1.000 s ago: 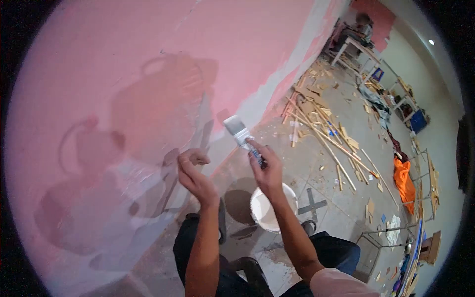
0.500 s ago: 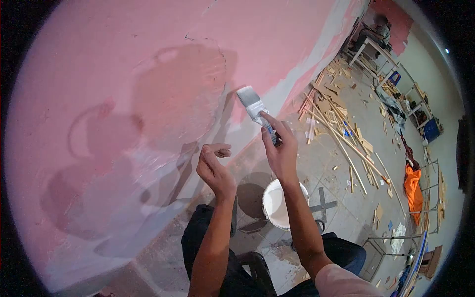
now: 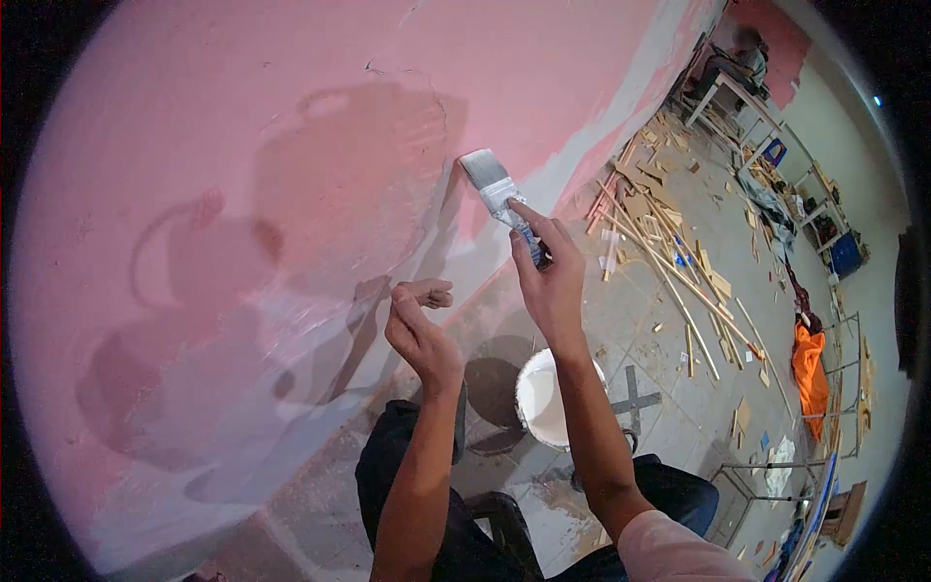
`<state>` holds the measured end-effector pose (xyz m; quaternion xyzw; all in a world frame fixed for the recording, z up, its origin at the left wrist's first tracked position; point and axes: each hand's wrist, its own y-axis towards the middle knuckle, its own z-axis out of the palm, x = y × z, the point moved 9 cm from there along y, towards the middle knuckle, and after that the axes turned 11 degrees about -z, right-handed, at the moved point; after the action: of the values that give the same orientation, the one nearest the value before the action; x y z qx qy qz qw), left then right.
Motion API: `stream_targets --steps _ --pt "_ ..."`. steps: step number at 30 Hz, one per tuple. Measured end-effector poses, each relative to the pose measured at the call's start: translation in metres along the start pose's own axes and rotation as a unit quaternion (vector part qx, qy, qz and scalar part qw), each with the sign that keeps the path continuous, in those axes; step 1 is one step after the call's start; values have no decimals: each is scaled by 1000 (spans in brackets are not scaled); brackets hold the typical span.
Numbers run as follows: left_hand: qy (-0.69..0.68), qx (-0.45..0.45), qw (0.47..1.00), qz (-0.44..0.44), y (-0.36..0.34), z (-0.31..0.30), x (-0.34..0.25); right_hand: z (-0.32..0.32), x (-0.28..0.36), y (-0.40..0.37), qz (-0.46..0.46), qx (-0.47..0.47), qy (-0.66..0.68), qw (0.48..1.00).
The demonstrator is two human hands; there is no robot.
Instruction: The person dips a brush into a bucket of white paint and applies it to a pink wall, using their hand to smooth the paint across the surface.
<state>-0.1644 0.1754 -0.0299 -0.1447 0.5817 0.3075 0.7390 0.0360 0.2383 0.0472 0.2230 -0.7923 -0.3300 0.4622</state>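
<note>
My right hand (image 3: pixel 553 276) is closed around the handle of a flat paintbrush (image 3: pixel 495 194), fingers along its neck. Whitish paint coats the bristles and ferrule. The bristle tip is right at the pink wall (image 3: pixel 369 194), beside its own shadow and above a white-painted band along the wall's lower part. Lower and to the left, my left hand (image 3: pixel 424 335) hovers near the wall with loosely curled fingers and nothing in it. Below my right forearm stands a round bucket (image 3: pixel 524 407) of white paint, partly hidden by that arm.
Wood strips and offcuts (image 3: pixel 679 262) litter the tiled floor to the right. An orange cloth (image 3: pixel 810 378) hangs by metal frames at the far right. A seated person (image 3: pixel 742 63) is at a table in the back. A crack (image 3: pixel 438 97) runs down the wall.
The paintbrush in my right hand has moved slightly up and left along the wall. My left hand stays almost still.
</note>
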Motion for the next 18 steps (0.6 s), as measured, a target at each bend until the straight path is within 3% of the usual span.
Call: stream_targets --steps 10,18 --pt "6 -6 1000 -4 2 -2 0 3 -1 1 4 2 -3 1000" --pt "-9 -12 1000 1 5 -1 -2 12 -16 -25 13 66 -38 997"
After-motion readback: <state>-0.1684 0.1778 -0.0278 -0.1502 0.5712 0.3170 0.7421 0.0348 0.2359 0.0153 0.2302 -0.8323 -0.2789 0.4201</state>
